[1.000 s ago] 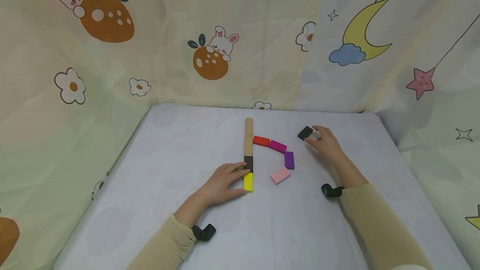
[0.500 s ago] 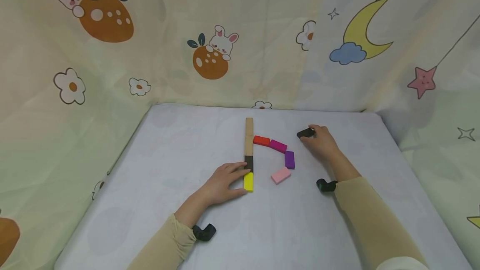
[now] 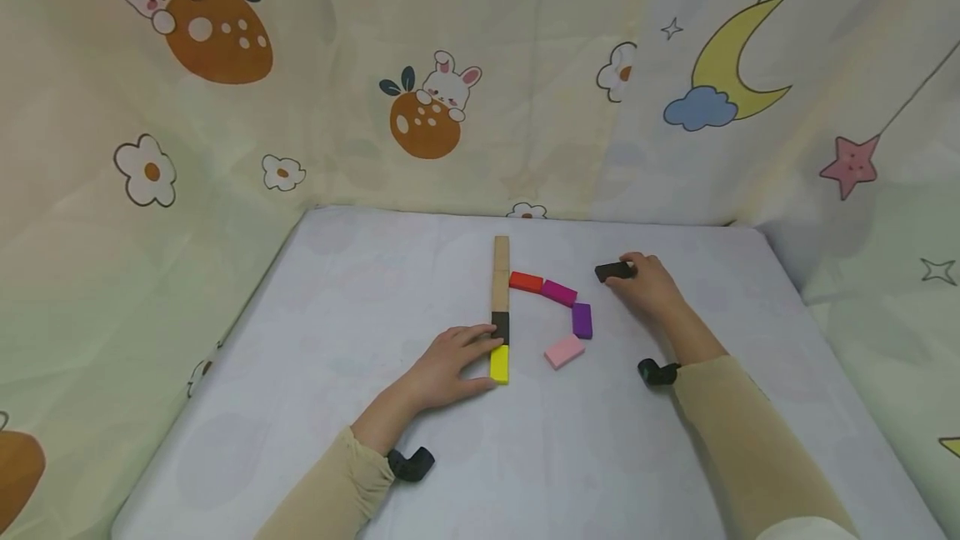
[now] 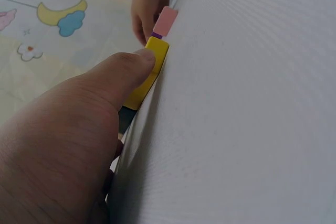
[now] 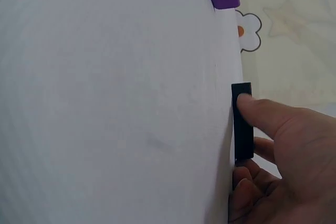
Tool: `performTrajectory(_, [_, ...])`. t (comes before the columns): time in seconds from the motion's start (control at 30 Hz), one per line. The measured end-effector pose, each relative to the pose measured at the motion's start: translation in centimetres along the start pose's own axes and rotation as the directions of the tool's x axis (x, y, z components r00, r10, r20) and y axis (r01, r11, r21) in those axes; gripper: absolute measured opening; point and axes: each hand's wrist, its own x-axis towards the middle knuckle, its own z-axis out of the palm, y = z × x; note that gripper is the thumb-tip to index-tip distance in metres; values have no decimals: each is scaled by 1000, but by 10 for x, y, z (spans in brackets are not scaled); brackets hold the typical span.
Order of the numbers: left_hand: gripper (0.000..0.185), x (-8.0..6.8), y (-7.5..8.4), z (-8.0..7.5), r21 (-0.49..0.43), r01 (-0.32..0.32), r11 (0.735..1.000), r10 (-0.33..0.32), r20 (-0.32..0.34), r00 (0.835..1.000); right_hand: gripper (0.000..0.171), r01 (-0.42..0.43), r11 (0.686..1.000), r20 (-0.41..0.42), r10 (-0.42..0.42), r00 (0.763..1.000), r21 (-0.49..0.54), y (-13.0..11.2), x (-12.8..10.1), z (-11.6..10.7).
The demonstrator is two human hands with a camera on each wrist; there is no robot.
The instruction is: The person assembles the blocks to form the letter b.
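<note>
1. A pale worktop (image 3: 337,315) stands in a corner hung with cartoon cloth showing rabbits, flowers, a moon and stars

2. The left hand (image 3: 442,369) lies flat beside the near end of a straight line of blocks, fingers relaxed and extended; its thumb presses the side of the yellow block (image 3: 498,363), and the fingertips touch the dark block (image 3: 499,327) above it, seemingly to keep the line from shifting

3. Beyond these the line runs on as a tan strip (image 3: 500,273)

4. The right hand (image 3: 648,286) pinches a black block (image 3: 613,272) low on the worktop, thumb on its upper face, to the right of the others

5. Between the hands a red block (image 3: 526,281), magenta block (image 3: 559,292), purple block (image 3: 582,320) and pink block (image 3: 564,351) curve out from the line and back like the bowl of a letter
</note>
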Motion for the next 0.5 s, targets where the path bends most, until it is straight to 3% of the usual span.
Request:
performTrajectory(0.23, [64, 1, 0, 0, -1, -2, 1000, 2, 2, 1000, 53, 92, 994, -4, -93, 996, -61, 4, -1, -4])
performTrajectory(0.5, [64, 1, 1, -2, -20, 16, 1000, -16, 18, 1000, 43, 108, 991, -8, -109, 994, -79, 3, -3, -5])
